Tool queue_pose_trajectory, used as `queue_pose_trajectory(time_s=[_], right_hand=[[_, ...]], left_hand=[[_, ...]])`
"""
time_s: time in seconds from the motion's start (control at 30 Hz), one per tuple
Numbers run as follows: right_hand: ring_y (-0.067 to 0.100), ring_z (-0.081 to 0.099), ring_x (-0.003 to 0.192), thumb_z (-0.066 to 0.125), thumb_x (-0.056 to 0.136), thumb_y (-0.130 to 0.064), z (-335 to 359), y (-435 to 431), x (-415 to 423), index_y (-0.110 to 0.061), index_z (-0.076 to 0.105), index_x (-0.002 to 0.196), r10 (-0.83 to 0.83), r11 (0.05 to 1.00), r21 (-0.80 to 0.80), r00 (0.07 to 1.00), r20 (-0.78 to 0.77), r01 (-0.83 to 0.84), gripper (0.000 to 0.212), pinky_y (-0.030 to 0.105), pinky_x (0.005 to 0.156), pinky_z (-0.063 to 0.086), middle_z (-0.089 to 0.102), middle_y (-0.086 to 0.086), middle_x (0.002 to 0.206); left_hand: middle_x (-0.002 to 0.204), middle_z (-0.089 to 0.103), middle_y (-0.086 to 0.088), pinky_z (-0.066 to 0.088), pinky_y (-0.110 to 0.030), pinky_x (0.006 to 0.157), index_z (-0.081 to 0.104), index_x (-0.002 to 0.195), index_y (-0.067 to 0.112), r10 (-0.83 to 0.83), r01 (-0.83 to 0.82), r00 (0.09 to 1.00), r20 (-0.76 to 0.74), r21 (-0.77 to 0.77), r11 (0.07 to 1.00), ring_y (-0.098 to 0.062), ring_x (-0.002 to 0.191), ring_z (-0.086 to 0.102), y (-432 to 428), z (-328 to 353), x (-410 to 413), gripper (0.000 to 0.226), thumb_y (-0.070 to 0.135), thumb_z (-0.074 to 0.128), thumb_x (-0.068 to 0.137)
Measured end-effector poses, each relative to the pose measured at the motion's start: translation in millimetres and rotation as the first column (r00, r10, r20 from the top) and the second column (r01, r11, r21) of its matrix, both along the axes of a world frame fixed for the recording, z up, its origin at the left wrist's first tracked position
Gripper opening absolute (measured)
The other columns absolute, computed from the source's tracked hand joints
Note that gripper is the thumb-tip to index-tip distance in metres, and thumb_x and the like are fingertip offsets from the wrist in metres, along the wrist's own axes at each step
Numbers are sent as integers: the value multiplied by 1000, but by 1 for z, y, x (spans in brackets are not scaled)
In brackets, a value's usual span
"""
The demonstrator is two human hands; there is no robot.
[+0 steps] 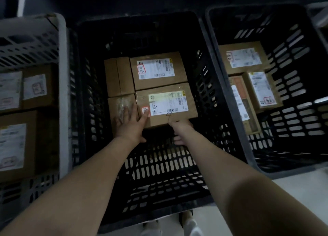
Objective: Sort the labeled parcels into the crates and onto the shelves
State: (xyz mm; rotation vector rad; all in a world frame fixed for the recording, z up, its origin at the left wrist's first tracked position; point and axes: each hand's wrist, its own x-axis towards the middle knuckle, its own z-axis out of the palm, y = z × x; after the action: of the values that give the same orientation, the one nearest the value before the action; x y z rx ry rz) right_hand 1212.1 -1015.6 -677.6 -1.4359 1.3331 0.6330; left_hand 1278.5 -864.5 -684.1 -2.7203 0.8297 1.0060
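Now setting the parcel (166,105) down mid-crate (99,111), at six o'clock from its neighbour (158,69); left hand (130,123) flat and open, right hand (180,129) gripping its near edge. Best squared flush, fingers cleared.

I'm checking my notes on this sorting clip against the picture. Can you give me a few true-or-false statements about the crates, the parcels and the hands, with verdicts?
1. Both hands reach into the middle black crate. True.
2. The left hand lies flat across two parcels. True.
3. The near labelled parcel has no writing on its label. False: dark pen strokes cross it.
4. The right crate holds no parcels. False: several labelled parcels lie in it.
5. The right hand is at the near edge of the near labelled parcel. True.
6. The left crate is black. False: it is light grey.
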Motion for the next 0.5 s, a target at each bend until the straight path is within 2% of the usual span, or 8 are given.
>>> queue_pose_trajectory(time_s=[0.03, 0.1, 0.13, 0.2, 0.23, 0.3, 0.4, 0.5], right_hand=[[30, 62, 96, 49, 97, -35, 9, -3, -4, -9, 57, 110, 215, 967, -129, 976, -37, -218, 30, 37, 79, 55, 60, 11, 106], [26, 59, 88, 45, 98, -31, 30, -7, -8, -13, 56, 90, 507, 798, -328, 857, -89, -506, 22, 29, 72, 47, 58, 7, 94], [27, 58, 92, 43, 97, -27, 42, -7, -7, -13, 58, 94, 600, 712, -388, 794, -97, -585, 20, 29, 72, 45, 59, 8, 99], [32, 54, 108, 42, 96, -24, 69, -3, -3, -13, 55, 121, 757, 510, -498, 641, -128, -701, 30, 35, 81, 44, 55, 11, 120], [33, 50, 115, 43, 97, -25, 84, 1, 0, -15, 50, 131, 816, 402, -537, 556, -157, -741, 37, 39, 86, 43, 50, 11, 128], [33, 45, 121, 44, 98, -33, 116, 8, 2, -18, 44, 139, 884, 225, -608, 421, -201, -762, 44, 41, 91, 41, 46, 10, 135], [32, 43, 126, 44, 98, -38, 162, 21, -2, -20, 43, 141, 927, 49, -678, 286, -242, -733, 46, 44, 95, 38, 47, 10, 138], [33, 44, 124, 46, 96, -41, 208, 41, -15, -19, 48, 133, 957, -111, -759, 137, -256, -641, 43, 46, 95, 37, 49, 10, 134]], left_hand=[[155, -24, -9, 7, -56, 113, -7, 149, 36, -33, 33, 999, 7, 10, 999, -36, 143, -16, 2, 9, 3, 103, 42, 69, 80], [158, -4, -10, 13, -49, 113, 7, 150, 32, -81, 82, 995, 63, -11, 997, -33, 145, -3, 3, 33, 6, 90, 49, 63, 82], [156, 10, -10, 18, -45, 112, 16, 149, 29, -96, 101, 989, 111, -36, 994, -31, 144, 7, 3, 48, 7, 79, 48, 59, 85], [145, 34, -7, 24, -38, 108, 33, 142, 26, -112, 130, 971, 213, -74, 989, -27, 137, 26, 5, 79, 7, 56, 39, 51, 91], [139, 41, -5, 26, -37, 106, 40, 138, 26, -106, 130, 962, 250, -84, 988, -26, 133, 32, 8, 96, 5, 48, 34, 48, 91], [131, 47, -3, 30, -36, 102, 45, 132, 24, -82, 110, 950, 301, -78, 991, -24, 126, 40, 16, 131, -1, 42, 29, 48, 91], [125, 52, -3, 35, -36, 94, 46, 129, 22, -21, 51, 928, 373, -71, 996, -25, 119, 46, 36, 186, -19, 38, 31, 48, 93], [122, 54, -4, 39, -37, 91, 45, 127, 20, 71, -37, 900, 429, -88, 995, -26, 116, 49, 65, 244, -52, 35, 35, 45, 96]])
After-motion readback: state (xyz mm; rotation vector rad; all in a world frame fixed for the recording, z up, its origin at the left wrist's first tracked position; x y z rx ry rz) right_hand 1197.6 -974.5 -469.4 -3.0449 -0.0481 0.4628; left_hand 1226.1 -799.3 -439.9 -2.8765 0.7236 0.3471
